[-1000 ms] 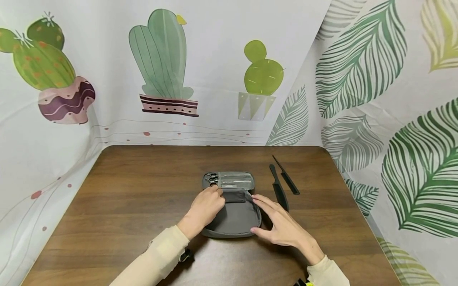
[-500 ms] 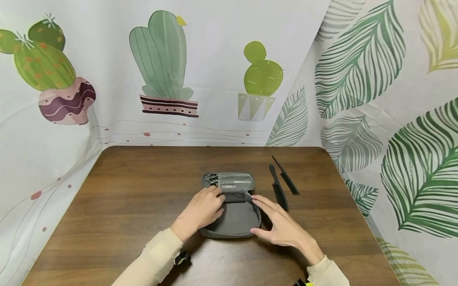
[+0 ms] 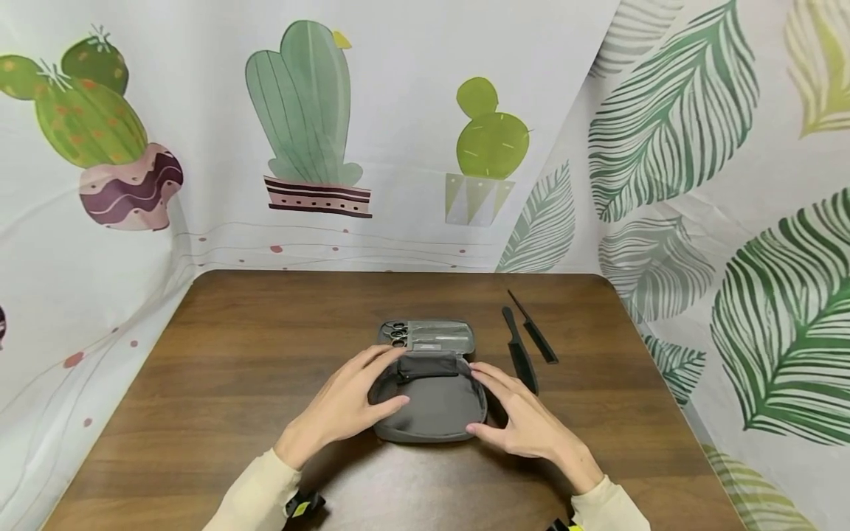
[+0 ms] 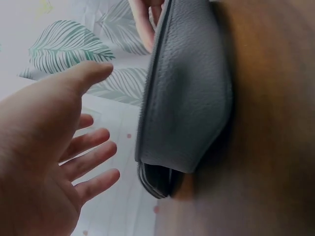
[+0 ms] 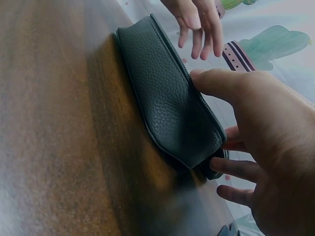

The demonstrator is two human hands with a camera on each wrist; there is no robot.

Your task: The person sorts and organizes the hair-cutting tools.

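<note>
A grey zip case (image 3: 434, 405) lies unfolded on the table, its textured side (image 4: 194, 83) filling much of the left wrist view. Several scissors (image 3: 398, 334) show finger rings at the left of its lid, beside a clear pocket (image 3: 438, 333). My left hand (image 3: 345, 398) is spread over the case's left side, fingertips near the back-left corner, holding nothing; in the left wrist view its fingers stand apart from the case. My right hand (image 3: 524, 420) spans the right end with loosely straight fingers. In the right wrist view its thumb (image 5: 211, 81) touches the zipped rim.
Two black combs lie right of the case: a broad-handled comb (image 3: 521, 358) and a thin-tailed comb (image 3: 541, 341). Cloth printed with cacti and leaves (image 3: 412, 147) hangs behind and beside the wooden table (image 3: 265, 332).
My left hand has come away from the inner back flap of the case, moving left and toward me, its fingers opening out. The right hand has stayed at the right rim.
</note>
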